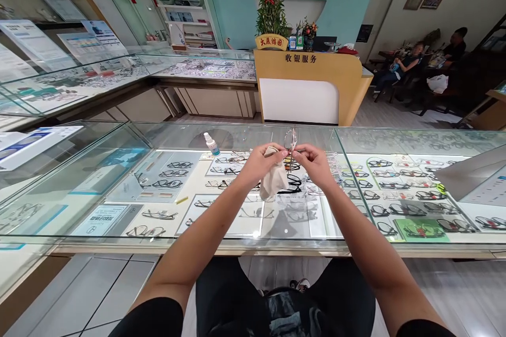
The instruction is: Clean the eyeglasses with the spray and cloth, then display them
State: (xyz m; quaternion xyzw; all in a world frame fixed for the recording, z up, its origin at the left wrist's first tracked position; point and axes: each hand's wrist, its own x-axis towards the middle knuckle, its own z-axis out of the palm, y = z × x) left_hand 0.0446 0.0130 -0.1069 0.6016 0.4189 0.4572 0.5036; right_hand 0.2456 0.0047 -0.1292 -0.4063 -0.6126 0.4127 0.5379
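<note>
Above the glass counter, my left hand [263, 162] is closed around a pale cleaning cloth [274, 181], which hangs down from the fingers. My right hand [313, 163] pinches a thin-framed pair of eyeglasses [291, 138], held up on edge between the two hands. The left fingertips meet the glasses near their middle; whether they grip the frame too I cannot tell. Behind the left hand, a small white spray bottle [211, 143] with a blue label stands on the countertop.
The glass display counter [233, 245] holds rows of eyeglasses under its top. A leaning panel [474, 179] stands at the right, a white box [35, 145] at the left. Beyond are a yellow cashier desk [351, 84], a potted plant [272, 13] and two seated people [407, 66].
</note>
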